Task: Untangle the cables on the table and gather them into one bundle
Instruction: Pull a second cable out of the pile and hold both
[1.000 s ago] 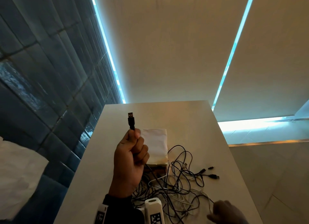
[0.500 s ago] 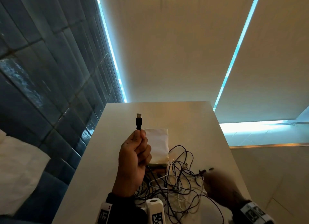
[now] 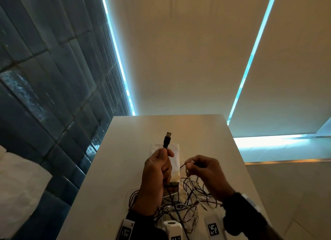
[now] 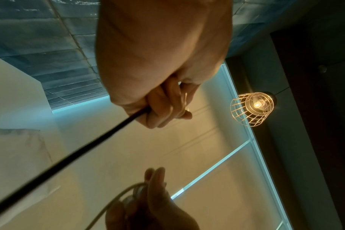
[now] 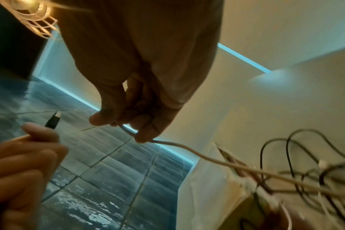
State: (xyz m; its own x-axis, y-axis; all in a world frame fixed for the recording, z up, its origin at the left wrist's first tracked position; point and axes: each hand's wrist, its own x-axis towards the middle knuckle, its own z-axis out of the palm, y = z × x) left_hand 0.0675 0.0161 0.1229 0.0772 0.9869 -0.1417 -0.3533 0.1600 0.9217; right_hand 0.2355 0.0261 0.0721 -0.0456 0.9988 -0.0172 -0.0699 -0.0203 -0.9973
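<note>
While your left hand (image 3: 157,175) is raised above the desk (image 3: 114,177), its fingers are curled round a black cable (image 4: 69,158), pinching it just below the USB plug (image 3: 167,140), which points up and away from you. The left wrist view shows that cable running taut from the fist down toward the lower left. Your right hand (image 3: 206,173) sits just beside the left one, a little lower, apart from it, fingertips pinched on a pale cable (image 5: 197,154) that trails down into the pile. The right wrist view shows thumb and curled fingers closed on that pale strand. Whether a second thin dark strand is also in that pinch, cannot tell.

The tangle of cables (image 3: 180,204), black and white mixed, lies on the desk below and between your wrists, near the close edge, not bundled. A white packet (image 3: 174,161) lies flat on the desk behind the hands, partly hidden by them. Tagged wrist straps (image 3: 213,229) show at the bottom edge. A caged hanging lamp (image 4: 252,107) is lit overhead in the left wrist view. A dark tiled wall (image 3: 44,96) runs along the left of the desk.
</note>
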